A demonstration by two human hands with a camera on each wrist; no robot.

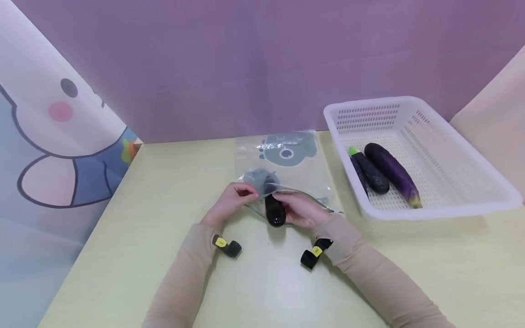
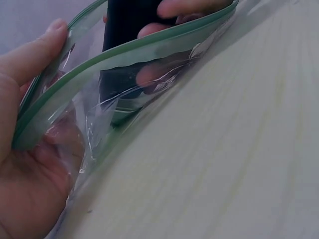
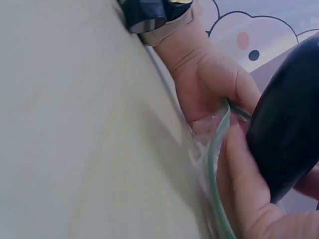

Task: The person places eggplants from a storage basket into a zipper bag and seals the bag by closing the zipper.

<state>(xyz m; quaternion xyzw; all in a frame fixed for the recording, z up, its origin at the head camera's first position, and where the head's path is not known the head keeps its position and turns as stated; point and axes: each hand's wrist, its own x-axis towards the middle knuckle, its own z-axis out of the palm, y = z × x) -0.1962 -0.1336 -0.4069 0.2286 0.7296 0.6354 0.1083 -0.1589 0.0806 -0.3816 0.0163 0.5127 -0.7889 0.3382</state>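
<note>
A dark eggplant (image 1: 275, 212) lies partly inside the mouth of a clear zip bag (image 1: 303, 175) with a green seal strip. My right hand (image 1: 301, 208) grips the eggplant from its right side, fingers around it at the opening. The left hand (image 1: 234, 200) pinches the bag's rim on the left between thumb and fingers and holds it apart. In the left wrist view the green zip edge (image 2: 124, 48) bows open, with the eggplant (image 2: 129, 30) behind it. The right wrist view shows the eggplant's rounded end (image 3: 289, 129) against the right fingers.
A white perforated basket (image 1: 451, 212) stands at the right, holding a long purple eggplant (image 1: 391, 171), a darker one with a green stem (image 1: 371, 173) and another partly hidden by the basket wall. A purple backdrop (image 1: 246, 68) rises behind the table (image 1: 164, 191).
</note>
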